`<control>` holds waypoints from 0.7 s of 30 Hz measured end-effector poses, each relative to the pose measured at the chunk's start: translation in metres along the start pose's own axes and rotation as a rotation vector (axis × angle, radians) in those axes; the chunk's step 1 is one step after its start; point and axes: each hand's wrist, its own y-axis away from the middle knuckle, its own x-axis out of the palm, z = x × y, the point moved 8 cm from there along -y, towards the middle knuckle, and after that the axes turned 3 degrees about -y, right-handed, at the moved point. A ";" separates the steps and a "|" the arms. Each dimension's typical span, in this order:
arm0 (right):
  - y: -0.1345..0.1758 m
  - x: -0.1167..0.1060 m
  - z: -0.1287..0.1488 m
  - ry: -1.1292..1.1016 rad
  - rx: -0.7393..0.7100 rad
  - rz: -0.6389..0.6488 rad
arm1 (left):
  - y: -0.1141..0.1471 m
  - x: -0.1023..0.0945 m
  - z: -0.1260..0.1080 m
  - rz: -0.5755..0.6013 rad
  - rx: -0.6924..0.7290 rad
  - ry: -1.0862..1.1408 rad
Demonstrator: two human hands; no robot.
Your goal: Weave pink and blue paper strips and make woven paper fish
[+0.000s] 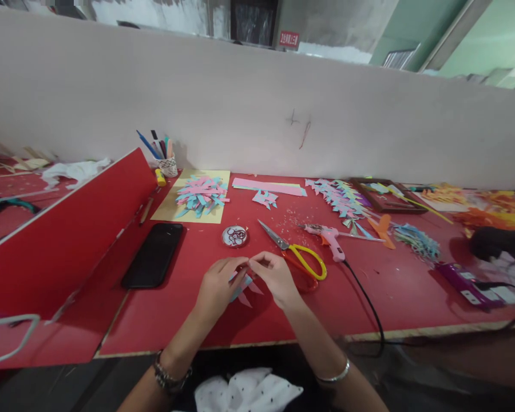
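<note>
My left hand (218,284) and my right hand (277,277) meet fingertip to fingertip over the red table (163,320). A small pink and light blue cut-paper piece (244,298) with pointed ends hangs under the fingers of my left hand, which pinches it. My right thumb and index finger are pressed together at its upper end; what lies between them is too small to make out. Beyond my right hand lie scissors (308,261) with yellow and red handles. A small round dish (236,236) holding dark thread-like coils stands just beyond my hands.
A black phone (153,256) lies left, near a red divider board (77,229). Behind are a pile of paper strips (201,196), a pen cup (167,166) and flat strips (268,187). Right are a pink glue gun (335,246) with black cord, a spiky paper chain (341,197) and a purple power strip (467,286).
</note>
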 end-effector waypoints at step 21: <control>0.022 0.017 0.003 0.126 -0.156 0.112 | 0.012 -0.001 0.038 0.151 -0.564 0.266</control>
